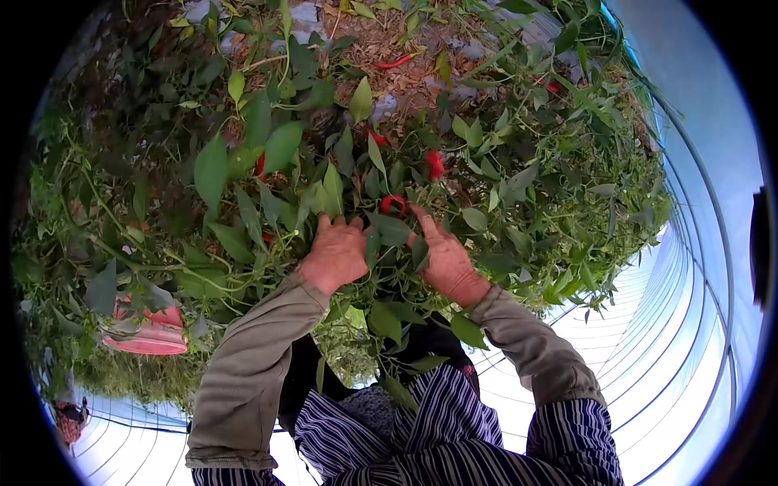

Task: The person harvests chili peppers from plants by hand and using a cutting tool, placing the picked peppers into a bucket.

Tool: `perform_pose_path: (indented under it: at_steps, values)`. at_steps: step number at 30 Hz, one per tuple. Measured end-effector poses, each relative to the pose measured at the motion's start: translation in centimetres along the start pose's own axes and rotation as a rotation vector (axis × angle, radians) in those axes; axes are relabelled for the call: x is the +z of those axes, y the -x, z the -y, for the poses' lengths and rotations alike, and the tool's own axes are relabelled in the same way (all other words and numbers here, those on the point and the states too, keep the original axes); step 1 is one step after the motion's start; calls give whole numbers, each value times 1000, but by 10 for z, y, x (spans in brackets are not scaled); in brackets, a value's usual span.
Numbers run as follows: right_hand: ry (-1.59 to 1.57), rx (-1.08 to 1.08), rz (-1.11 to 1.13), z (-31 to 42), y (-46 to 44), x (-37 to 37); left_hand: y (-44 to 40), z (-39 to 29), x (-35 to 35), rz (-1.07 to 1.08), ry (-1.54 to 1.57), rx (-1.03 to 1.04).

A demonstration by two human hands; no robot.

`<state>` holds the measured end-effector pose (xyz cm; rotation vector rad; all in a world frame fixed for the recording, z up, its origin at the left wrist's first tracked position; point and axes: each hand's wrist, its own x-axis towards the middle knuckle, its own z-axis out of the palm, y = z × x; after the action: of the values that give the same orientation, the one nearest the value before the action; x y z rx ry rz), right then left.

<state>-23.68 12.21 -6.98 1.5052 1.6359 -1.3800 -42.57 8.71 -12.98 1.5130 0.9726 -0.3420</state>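
Note:
Both of my hands reach into leafy green pepper plants at the middle of the view. My left hand is among the leaves with its fingers bent, their tips hidden by foliage. Just right of it, my right hand has its fingers pointing up and left, partly covered by leaves, beside a curled red pepper. Whether either hand holds anything is hidden. Another red pepper hangs above my right hand, and a smaller red one shows higher among the leaves.
A pink container stands at the lower left, partly behind leaves. One red pepper lies near dry leaf litter at the top. Curved greenhouse hoops and plastic sheeting rise on the right. Dense plants surround both arms.

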Motion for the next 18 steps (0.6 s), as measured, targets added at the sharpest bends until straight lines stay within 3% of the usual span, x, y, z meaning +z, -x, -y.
perform_pose_path:
  at_steps: [1, 4, 6, 8, 10, 12, 14, 18]
  values:
    - [0, 0, 5, 1, 4, -4, 0, -1, -2, 44, -26, 16]
    - [390, -286, 57, 3, 16, -37, -1, 0, 7, 50, -69, 15]
    - [249, -220, -42, 6, 21, -63, -1, 0, 11, 15, -85, -4]
    - [53, 35, -141, -3, 6, -88, -1, 1, 12, -60, -57, 28]
    - [86, 260, -136, -11, -34, -101, -1, -1, 6, -58, -27, 35]
    - [276, 394, 4, -27, -74, -92, -1, -2, 4, -59, -2, 44]
    - [190, 546, 151, -30, -107, -72, 0, -3, 5, -92, -26, 30]
    - [171, 476, 53, -44, -119, -35, 2, -3, 1, -129, -28, 14]
